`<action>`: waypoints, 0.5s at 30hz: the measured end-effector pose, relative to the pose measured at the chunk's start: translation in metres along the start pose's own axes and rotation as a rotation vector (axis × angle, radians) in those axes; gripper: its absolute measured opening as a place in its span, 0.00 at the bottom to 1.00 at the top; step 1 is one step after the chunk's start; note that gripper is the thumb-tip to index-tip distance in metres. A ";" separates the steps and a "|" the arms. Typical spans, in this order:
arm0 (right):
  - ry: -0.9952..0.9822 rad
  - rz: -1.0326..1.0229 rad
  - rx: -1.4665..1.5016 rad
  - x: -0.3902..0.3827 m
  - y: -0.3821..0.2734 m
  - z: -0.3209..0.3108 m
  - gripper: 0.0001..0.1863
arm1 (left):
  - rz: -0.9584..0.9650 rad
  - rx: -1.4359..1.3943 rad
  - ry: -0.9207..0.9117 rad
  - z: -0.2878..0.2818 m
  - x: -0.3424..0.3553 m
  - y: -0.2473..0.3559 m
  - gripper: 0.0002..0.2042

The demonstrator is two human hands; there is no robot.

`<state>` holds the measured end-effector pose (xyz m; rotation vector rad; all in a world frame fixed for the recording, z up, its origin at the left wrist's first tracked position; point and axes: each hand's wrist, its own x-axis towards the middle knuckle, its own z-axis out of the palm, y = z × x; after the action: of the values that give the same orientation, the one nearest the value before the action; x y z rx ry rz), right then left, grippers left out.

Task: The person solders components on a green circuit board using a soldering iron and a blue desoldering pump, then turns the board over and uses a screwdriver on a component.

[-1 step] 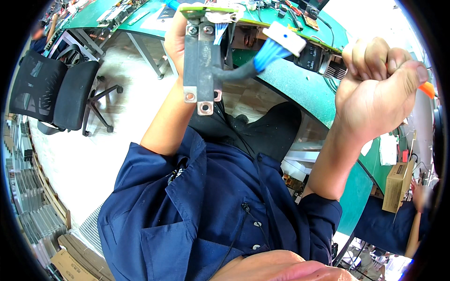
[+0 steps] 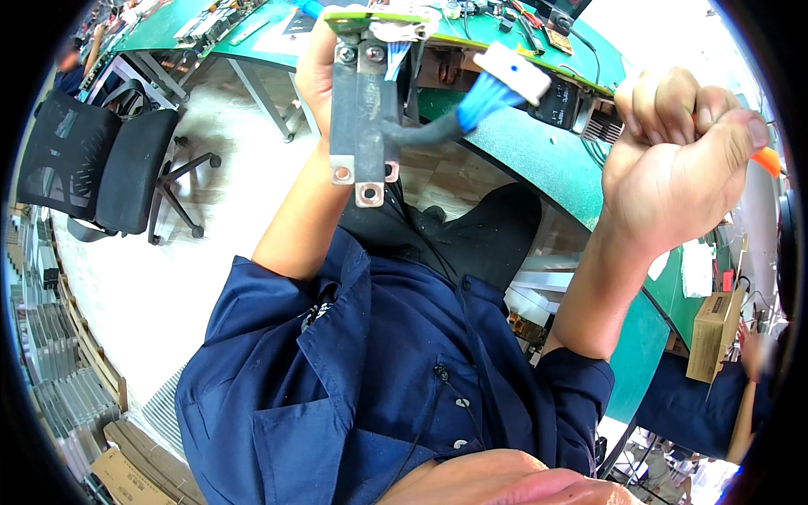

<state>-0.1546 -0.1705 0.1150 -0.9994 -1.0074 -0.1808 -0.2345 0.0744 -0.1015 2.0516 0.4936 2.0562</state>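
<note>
My left hand (image 2: 316,71) grips the left end of a green circuit board (image 2: 459,39), its fingers mostly hidden behind the parts. Beneath that end hang dark metal bars (image 2: 367,118) with copper-coloured holed tabs and screws at the top. A black-sleeved cable ends in blue wires (image 2: 488,99) and a white connector (image 2: 513,72), which dangles loose in front of the board. By the board's right end, my right hand (image 2: 673,164) is closed in a fist. An orange piece (image 2: 766,162) sticks out past its thumb; the rest of it is hidden.
A green workbench (image 2: 497,147) with small parts and tools runs behind the board. At the left stands a black office chair (image 2: 109,160). A cardboard box (image 2: 714,337) sits on the bench at the right, beside another person's arm (image 2: 742,421). Stacked grey metal parts (image 2: 71,412) lie lower left.
</note>
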 end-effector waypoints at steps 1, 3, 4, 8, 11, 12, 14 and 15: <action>-0.011 -0.001 0.008 0.000 0.001 -0.001 0.23 | -0.011 -0.011 0.014 0.001 0.003 0.008 0.08; -0.033 -0.002 0.027 0.000 0.001 -0.004 0.23 | 0.078 0.191 0.021 -0.002 0.011 0.023 0.09; -0.027 0.001 0.020 0.001 0.001 -0.004 0.23 | 0.105 0.268 0.011 -0.003 0.011 0.025 0.09; -0.005 0.012 0.001 0.001 0.000 0.000 0.23 | 0.117 0.299 -0.044 -0.006 0.004 0.017 0.11; 0.000 0.012 -0.012 0.001 -0.001 0.002 0.23 | 0.069 0.196 -0.084 -0.006 -0.003 0.008 0.11; 0.000 0.011 -0.017 0.001 -0.001 0.002 0.23 | 0.052 0.158 -0.096 -0.006 -0.004 0.005 0.12; 0.005 -0.002 -0.035 0.001 -0.001 0.002 0.23 | 0.004 0.073 -0.114 -0.006 -0.008 0.000 0.12; 0.008 -0.008 -0.044 0.001 -0.001 0.003 0.23 | -0.029 0.016 -0.121 -0.005 -0.009 -0.002 0.13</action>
<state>-0.1564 -0.1686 0.1163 -1.0340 -1.0043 -0.2139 -0.2397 0.0719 -0.1108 2.1495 0.5173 1.9040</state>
